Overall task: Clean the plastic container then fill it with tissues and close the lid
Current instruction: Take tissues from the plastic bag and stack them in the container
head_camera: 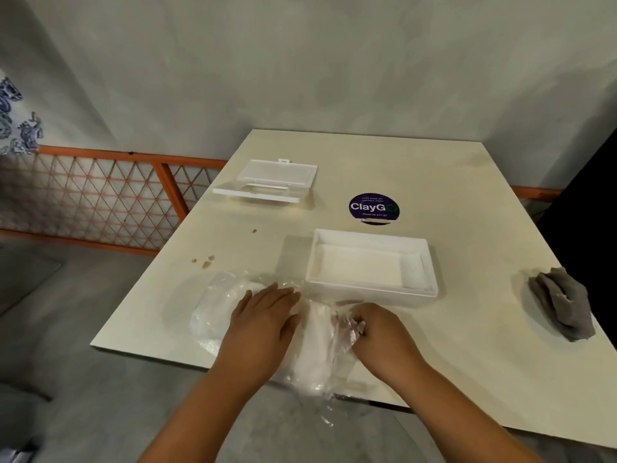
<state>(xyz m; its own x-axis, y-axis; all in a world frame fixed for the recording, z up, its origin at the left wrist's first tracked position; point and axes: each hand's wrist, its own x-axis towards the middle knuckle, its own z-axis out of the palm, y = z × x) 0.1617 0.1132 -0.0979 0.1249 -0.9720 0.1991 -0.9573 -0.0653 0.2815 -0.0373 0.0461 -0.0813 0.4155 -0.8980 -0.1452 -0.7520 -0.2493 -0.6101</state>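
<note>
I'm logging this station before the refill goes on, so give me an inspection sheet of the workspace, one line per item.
Surface: cream rectangular table, small brown spots near its left edge, round purple ClayGo sticker.
Job's things: open white rectangular plastic container, nothing seen inside; its white lid lies apart at the far left; clear plastic pack of white tissues at the near edge.
Clutter: crumpled grey cloth at the right edge.
Grippers: left hand rests flat on the pack; right hand pinches its wrapper.
Cables: nothing seen.
Surroundings: grey wall, orange lattice railing, blue-patterned fabric at left.
</note>
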